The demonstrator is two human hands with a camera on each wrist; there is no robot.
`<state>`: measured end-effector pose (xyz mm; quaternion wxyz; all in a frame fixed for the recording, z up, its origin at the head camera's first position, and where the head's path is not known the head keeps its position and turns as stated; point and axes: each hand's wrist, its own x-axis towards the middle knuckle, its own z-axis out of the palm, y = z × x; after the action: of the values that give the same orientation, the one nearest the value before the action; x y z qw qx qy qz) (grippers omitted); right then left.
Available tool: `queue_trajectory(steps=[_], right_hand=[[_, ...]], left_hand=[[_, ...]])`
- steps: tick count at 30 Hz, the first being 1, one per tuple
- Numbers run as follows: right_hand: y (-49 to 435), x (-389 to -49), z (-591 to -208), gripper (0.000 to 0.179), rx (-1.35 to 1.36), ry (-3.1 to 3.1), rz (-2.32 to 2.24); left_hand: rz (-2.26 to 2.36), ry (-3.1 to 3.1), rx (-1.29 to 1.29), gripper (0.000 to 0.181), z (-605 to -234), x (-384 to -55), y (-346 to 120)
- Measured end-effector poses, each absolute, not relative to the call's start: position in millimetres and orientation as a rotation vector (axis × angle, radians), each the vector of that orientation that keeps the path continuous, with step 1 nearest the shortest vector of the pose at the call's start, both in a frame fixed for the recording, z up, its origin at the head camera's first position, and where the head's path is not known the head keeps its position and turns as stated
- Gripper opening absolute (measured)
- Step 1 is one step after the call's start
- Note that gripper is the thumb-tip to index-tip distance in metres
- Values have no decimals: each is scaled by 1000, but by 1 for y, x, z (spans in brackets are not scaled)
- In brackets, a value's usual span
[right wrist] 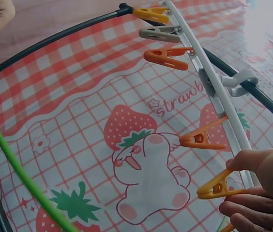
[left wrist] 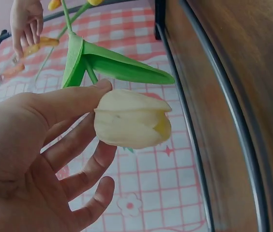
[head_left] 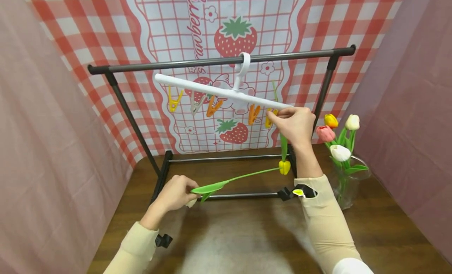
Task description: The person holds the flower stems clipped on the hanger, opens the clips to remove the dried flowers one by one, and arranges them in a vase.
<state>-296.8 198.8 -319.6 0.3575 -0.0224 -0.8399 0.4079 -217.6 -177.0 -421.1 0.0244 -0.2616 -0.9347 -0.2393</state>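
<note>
My left hand (head_left: 178,193) pinches a white tulip (left wrist: 132,118) just behind its bloom. Its green stem (head_left: 252,174) reaches right, its tip overlapping the bloom of a yellow tulip (head_left: 284,167) in the head view. That yellow tulip hangs head down under the right end of a white hanger (head_left: 212,90). At that end my right hand (head_left: 296,125) pinches a yellow clothespin (right wrist: 219,187) between thumb and fingers, close against the hanger bar. Further along the bar hang an orange clothespin (right wrist: 203,137), another orange clothespin (right wrist: 168,59), a grey clothespin (right wrist: 159,34) and a yellow clothespin (head_left: 174,103).
The hanger hooks over the top bar of a dark metal rack (head_left: 169,64) standing on a wooden table (head_left: 219,242). To the right, a clear vase (head_left: 347,187) holds several tulips. A red checked strawberry cloth (head_left: 233,38) hangs behind; pink curtains (head_left: 46,148) flank both sides.
</note>
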Motion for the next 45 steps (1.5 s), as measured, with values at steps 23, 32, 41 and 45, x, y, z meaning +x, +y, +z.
queue_trajectory(steps=[23, 32, 41, 45], right_hand=[[157, -221, -318, 16, 1087, -2676, 555], [146, -199, -337, 9, 1232, -2579, 468], [148, -198, -340, 5, 1190, -2559, 388], [149, -196, -339, 5, 1146, -2566, 375]], left_hand=[[-520, -2634, -898, 12, -379, -216, -134], [-483, -2532, -925, 12, -355, -205, -123], [-520, -2492, -931, 12, -353, -204, -118], [-551, -2449, -935, 13, -353, -204, -116]])
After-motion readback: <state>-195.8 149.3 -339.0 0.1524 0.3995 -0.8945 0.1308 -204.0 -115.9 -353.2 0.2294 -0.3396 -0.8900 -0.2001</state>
